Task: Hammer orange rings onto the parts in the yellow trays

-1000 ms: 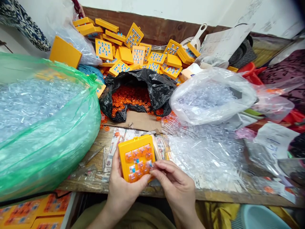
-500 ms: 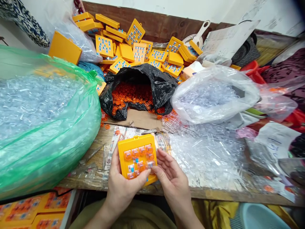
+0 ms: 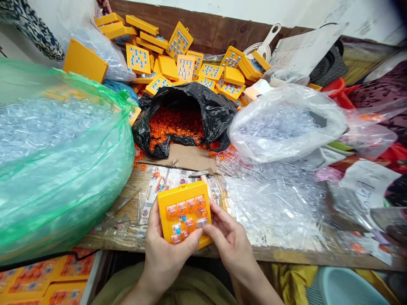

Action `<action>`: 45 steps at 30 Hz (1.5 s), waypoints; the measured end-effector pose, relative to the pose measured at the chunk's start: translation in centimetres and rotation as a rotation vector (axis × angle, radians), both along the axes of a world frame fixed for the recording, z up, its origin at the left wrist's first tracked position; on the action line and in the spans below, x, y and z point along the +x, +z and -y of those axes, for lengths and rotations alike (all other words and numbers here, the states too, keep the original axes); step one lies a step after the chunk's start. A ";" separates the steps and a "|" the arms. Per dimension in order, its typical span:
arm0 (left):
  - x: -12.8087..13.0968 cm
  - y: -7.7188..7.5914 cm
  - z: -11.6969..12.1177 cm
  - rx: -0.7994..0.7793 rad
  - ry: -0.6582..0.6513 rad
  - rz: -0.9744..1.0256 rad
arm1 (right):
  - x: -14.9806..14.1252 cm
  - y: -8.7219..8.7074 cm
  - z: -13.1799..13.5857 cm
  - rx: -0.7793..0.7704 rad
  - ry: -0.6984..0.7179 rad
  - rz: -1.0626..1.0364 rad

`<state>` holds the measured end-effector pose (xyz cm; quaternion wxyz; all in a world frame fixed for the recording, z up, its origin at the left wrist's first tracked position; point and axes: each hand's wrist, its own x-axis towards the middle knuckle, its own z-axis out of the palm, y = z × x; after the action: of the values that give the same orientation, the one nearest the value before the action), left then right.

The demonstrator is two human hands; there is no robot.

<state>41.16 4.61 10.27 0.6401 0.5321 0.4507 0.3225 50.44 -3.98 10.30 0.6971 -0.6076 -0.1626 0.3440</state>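
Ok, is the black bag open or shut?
Open: the black bag gapes at the front, with orange pieces visible inside.

Looks like a small hand-assembly workshop: worn wooden tabletop (image 3: pixel 139 180) with loose clear plastic pieces (image 3: pixel 276 207) at 4 o'clock, green sack (image 3: pixel 85 199) of clear parts (image 3: pixel 47 123) at 9, black bag (image 3: pixel 219 118) of orange parts (image 3: pixel 174 123) and heaped yellow cases (image 3: pixel 168 67) at 12, hand-held yellow case (image 3: pixel 184 207) at 6.

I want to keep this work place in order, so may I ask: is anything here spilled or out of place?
Yes: several orange pieces lie loose outside the black bag, apart from the many similar ones inside, so they look spilled. The held yellow board shows no obvious damage.
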 end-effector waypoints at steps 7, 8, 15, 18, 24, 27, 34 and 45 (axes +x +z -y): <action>0.3 1.3 -0.8 -0.210 -0.057 0.107 | 2.4 0.1 -0.4 -0.276 0.156 0.733; 0.3 1.6 -1.1 -0.282 -0.082 0.149 | 3.9 0.4 -0.6 -0.309 0.155 0.816; 0.2 3.0 -1.6 -0.621 -0.233 0.302 | 16.9 2.9 -3.0 -0.567 0.109 1.204; 0.0 3.1 -1.7 -0.676 -0.248 0.341 | 18.5 3.3 -3.7 -0.592 0.171 1.277; -0.2 2.5 -2.2 -0.673 -0.304 0.400 | 12.0 3.9 -3.0 -0.391 0.235 1.289; 0.0 2.1 -2.1 -0.681 -0.280 0.448 | 6.9 4.0 -2.3 -0.200 0.327 1.132; 0.5 1.9 -1.5 -0.732 -0.179 0.461 | 2.3 2.1 -1.6 -0.028 0.157 1.097; 0.9 1.6 -1.1 -0.502 -0.127 0.375 | 0.1 0.2 -2.7 0.032 0.023 0.032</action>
<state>42.07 5.72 11.90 0.8423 0.3158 0.3562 0.2530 50.56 -1.25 10.45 0.7000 -0.6001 -0.1859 0.3395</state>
